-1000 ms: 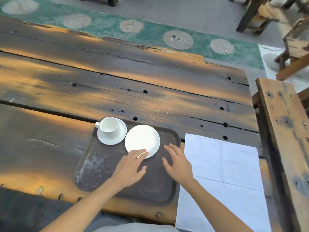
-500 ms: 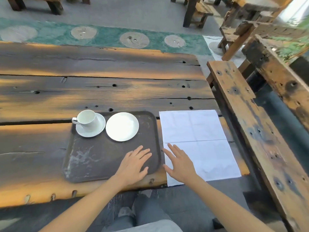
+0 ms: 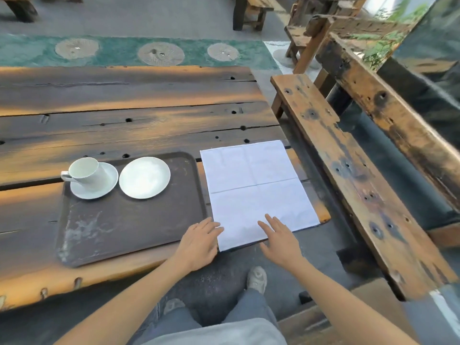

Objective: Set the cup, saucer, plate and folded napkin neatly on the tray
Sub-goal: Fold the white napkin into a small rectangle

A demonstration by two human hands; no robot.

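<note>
A dark brown tray (image 3: 129, 227) lies on the wooden table. A white cup (image 3: 86, 171) stands on a white saucer (image 3: 109, 185) at the tray's far left, and a small white plate (image 3: 144, 177) sits beside them to the right. A white napkin (image 3: 256, 190) lies unfolded and flat on the table, right of the tray, with crease lines across it. My left hand (image 3: 199, 241) rests open at the napkin's near left corner, by the tray's edge. My right hand (image 3: 281, 239) lies open on the napkin's near edge.
The table's (image 3: 124, 115) right end is just past the napkin. A worn wooden bench (image 3: 348, 175) runs along the right side, with a heavy beam (image 3: 388, 113) behind it. My legs and shoes show below the table edge.
Both hands have moved right, from the tray and plate over to the napkin's near edge. The view has shifted right as well. Cup, saucer and plate stay where they were.
</note>
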